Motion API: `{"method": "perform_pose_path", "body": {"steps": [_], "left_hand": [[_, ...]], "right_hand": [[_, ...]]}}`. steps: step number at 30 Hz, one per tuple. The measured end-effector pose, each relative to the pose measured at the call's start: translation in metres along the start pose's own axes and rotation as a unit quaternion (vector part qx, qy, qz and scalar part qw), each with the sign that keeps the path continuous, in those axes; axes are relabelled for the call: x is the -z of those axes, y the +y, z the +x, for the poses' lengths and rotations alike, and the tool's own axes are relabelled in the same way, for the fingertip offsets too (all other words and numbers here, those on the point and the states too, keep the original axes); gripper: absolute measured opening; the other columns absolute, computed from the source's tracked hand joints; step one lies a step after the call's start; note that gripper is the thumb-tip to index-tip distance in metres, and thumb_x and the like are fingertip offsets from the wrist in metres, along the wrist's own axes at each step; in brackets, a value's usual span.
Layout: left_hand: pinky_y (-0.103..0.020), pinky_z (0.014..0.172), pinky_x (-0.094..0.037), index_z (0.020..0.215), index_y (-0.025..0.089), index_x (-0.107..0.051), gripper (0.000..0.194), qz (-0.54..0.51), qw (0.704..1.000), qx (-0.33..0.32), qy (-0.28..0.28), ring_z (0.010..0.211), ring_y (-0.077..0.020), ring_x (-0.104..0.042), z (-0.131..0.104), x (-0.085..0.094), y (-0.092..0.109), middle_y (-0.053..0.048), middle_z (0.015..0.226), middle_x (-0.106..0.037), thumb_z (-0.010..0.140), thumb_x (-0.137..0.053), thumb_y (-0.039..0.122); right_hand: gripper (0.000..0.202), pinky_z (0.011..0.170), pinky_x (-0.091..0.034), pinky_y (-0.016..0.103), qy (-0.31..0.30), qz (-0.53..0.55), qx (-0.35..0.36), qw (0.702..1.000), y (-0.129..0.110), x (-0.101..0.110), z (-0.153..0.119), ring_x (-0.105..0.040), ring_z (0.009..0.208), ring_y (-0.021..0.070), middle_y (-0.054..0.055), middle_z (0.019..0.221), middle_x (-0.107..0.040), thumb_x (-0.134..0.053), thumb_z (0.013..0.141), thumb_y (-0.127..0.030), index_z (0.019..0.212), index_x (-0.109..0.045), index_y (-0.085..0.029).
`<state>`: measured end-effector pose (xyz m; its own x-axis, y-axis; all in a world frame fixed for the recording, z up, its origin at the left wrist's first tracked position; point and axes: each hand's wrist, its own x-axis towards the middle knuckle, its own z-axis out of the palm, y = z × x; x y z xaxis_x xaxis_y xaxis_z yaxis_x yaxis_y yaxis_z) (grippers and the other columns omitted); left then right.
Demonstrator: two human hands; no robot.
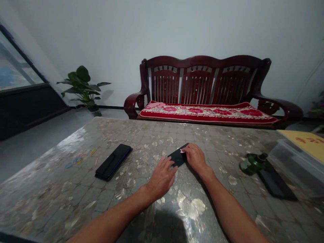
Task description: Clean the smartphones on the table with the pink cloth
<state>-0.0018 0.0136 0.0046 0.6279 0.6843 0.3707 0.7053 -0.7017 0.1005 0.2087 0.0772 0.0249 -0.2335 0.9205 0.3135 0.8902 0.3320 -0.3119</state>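
Observation:
A dark phone (178,157) lies flat at a slant on the patterned table in front of me. My left hand (162,176) holds its near left end, fingertips along one side and thumb by the near edge. At the far right part of the phone, my right hand (194,156) is closed with its fingers pinched on a small pinkish-white piece (182,151), which touches the screen. Whether that piece is cloth or paper I cannot tell. The right hand's curled fingers cover part of the phone.
Left of my hands lies a stack of dark phones (113,162), with several coloured bands (77,160) beyond it. To the right are a green pump bottle (253,164), another dark phone (277,182) and a clear plastic box (296,167). A wooden bench (206,64) stands behind the table.

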Motion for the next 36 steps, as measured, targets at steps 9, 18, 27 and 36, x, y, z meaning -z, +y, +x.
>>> {"method": "perform_pose_path", "body": {"steps": [9,18,27,36], "left_hand": [[-0.064,0.115,-0.03,0.124,0.029,-0.068,0.032,-0.056,0.997,0.019,-0.048,0.134,-0.0336,-0.047,0.002,0.012,-0.016,-0.01,0.137,-0.058,0.092,-0.064,0.031],[-0.07,0.114,-0.025,0.132,0.031,-0.063,0.042,-0.104,0.989,-0.013,-0.105,0.141,-0.0391,-0.039,0.0,0.015,-0.032,-0.012,0.142,-0.053,0.09,-0.066,0.032],[-0.057,0.107,-0.04,0.131,0.034,-0.063,0.041,-0.102,0.99,-0.053,-0.081,0.126,-0.0338,-0.049,0.0,0.018,-0.028,-0.009,0.134,-0.055,0.09,-0.064,0.036],[-0.048,0.098,-0.04,0.132,0.037,-0.061,0.042,-0.059,0.995,-0.037,-0.065,0.112,-0.0291,-0.05,-0.003,0.019,-0.006,-0.006,0.127,-0.057,0.091,-0.065,0.041]], "right_hand": [[0.032,0.079,-0.041,0.029,0.004,0.003,0.036,0.999,-0.005,-0.003,-0.006,-0.057,0.088,0.02,0.006,0.092,-0.067,-0.051,0.091,-0.005,0.095,-0.077,-0.023],[0.033,0.081,-0.042,0.029,-0.004,0.051,0.056,0.997,-0.008,-0.009,-0.005,-0.058,0.091,0.0195,0.005,0.093,-0.067,-0.053,0.089,-0.004,0.096,-0.077,-0.024],[0.033,0.081,-0.042,0.029,0.01,0.022,-0.003,1.0,0.003,-0.003,-0.001,-0.058,0.089,0.0191,0.006,0.091,-0.067,-0.049,0.093,-0.006,0.097,-0.077,-0.024],[0.032,0.078,-0.042,0.028,-0.018,0.05,0.11,0.993,-0.009,-0.007,-0.007,-0.058,0.086,0.0176,0.003,0.089,-0.066,-0.054,0.088,-0.004,0.094,-0.078,-0.025]]}}
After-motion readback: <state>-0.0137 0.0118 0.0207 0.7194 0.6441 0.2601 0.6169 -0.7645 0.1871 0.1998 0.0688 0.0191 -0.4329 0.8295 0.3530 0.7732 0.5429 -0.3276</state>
